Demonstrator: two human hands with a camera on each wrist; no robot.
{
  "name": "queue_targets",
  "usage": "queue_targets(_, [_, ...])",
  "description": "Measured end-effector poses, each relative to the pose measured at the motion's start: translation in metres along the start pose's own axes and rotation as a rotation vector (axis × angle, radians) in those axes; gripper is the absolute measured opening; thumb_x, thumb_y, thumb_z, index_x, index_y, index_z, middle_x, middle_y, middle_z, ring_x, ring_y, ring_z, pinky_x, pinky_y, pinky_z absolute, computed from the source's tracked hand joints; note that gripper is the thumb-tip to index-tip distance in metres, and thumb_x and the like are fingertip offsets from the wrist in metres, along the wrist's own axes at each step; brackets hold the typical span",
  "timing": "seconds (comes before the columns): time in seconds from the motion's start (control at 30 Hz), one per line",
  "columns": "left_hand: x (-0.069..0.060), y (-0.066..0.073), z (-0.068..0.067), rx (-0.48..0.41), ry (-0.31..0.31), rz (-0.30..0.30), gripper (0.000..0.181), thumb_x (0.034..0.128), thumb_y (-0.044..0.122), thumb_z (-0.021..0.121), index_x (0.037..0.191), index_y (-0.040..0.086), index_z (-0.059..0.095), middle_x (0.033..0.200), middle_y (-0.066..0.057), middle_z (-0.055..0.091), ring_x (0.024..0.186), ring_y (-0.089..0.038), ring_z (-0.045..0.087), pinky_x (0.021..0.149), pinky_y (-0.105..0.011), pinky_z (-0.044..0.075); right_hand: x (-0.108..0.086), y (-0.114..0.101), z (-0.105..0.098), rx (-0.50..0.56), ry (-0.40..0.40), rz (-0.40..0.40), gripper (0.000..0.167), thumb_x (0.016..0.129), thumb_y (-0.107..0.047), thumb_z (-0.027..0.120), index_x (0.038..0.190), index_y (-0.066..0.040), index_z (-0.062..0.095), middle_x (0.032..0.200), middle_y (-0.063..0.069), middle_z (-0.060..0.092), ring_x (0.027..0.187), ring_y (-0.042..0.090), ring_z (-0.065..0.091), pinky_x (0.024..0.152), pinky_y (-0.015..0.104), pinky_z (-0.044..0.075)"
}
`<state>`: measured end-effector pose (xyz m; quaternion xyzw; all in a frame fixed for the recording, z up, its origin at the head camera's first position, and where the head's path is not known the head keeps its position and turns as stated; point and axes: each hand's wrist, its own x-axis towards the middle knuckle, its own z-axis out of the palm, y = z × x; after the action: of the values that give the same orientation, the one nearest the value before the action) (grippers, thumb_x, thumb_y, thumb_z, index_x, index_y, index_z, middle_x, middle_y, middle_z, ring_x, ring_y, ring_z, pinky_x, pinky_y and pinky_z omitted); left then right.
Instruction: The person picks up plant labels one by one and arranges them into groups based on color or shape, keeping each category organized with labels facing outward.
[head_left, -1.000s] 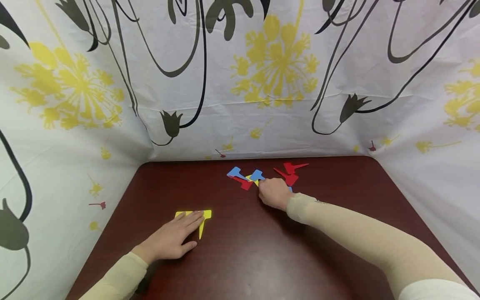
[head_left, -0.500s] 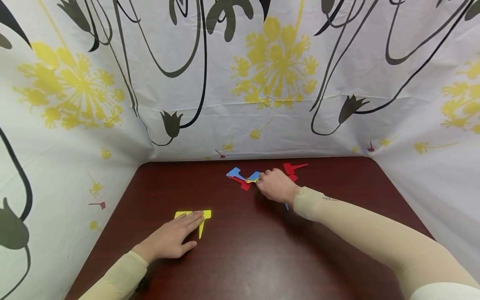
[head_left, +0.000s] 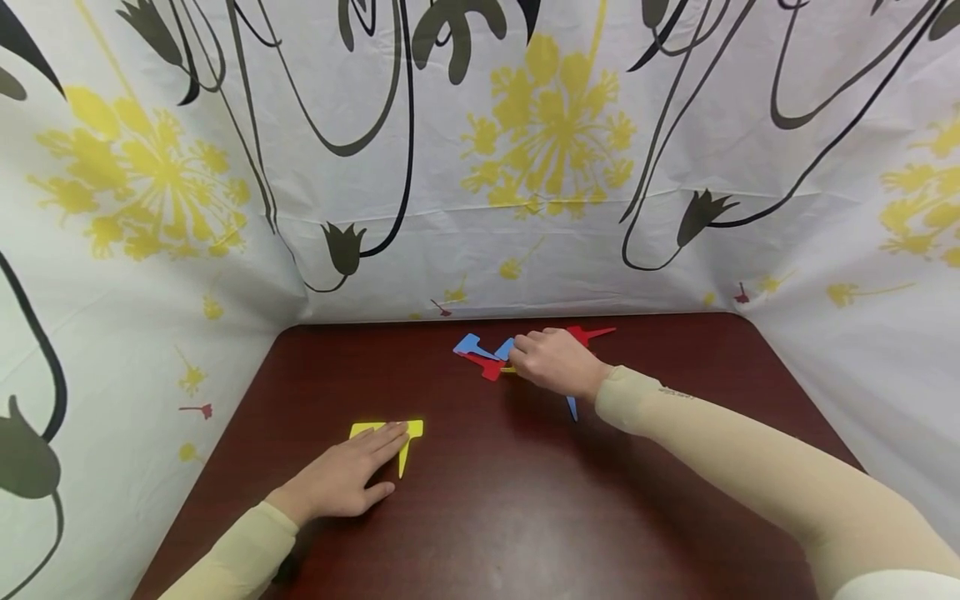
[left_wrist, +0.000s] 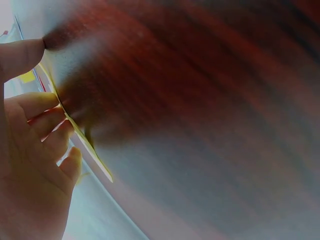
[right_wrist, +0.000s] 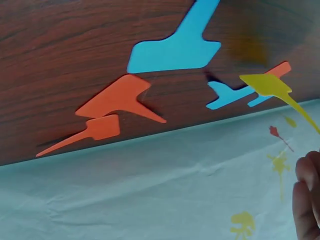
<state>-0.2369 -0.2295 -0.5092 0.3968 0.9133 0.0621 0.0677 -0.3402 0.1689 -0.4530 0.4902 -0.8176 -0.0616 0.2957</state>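
Observation:
My left hand (head_left: 337,477) rests with fingers stretched over yellow T-shaped plant labels (head_left: 415,428) lying flat on the table. In the left wrist view, a thin yellow label edge (left_wrist: 92,154) shows at the fingertips of the left hand (left_wrist: 37,155). At the far side, my right hand (head_left: 558,362) holds another yellow plant label (right_wrist: 267,85), lifted off the table. Its head points away from the fingers (right_wrist: 306,200); the end of its stem is out of view. Just left of that hand lie blue (head_left: 468,344) and red (head_left: 491,369) labels.
Beside the right hand, a blue label (right_wrist: 172,55) lies near two red labels (right_wrist: 112,100). The dark wooden table (head_left: 480,500) ends at a white patterned cloth (head_left: 450,250), which rises behind it and along both sides.
The right hand has taken the yellow label from the pile and shifted slightly right and away. A blue label's stem has come into view below it. The left hand stays still.

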Motion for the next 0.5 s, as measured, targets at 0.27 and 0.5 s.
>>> queue_targets(0.27, [0.001,0.0,0.0,-0.007,-0.011,-0.007,0.07,0.1007,0.038,0.059,0.159,0.011,0.03,0.166,-0.005,0.023,0.15,-0.024,0.025,0.118,-0.045,0.028,0.015,-0.014,-0.013,0.017,0.148,-0.061,0.015,0.088,-0.013,0.073,0.077,-0.01,0.063,0.072,0.0,0.057,0.058,0.013,0.05,0.049,0.024,0.041])
queue_targets(0.5, [0.001,-0.001,0.001,0.001,-0.009,-0.008,0.07,0.1005,0.039,0.058,0.159,0.011,0.031,0.166,-0.006,0.024,0.15,-0.025,0.026,0.117,-0.046,0.03,0.028,-0.031,-0.013,0.041,0.225,-0.111,0.018,0.093,-0.01,0.061,0.075,-0.011,0.057,0.071,-0.001,0.054,0.058,0.013,0.046,0.051,0.025,0.041])
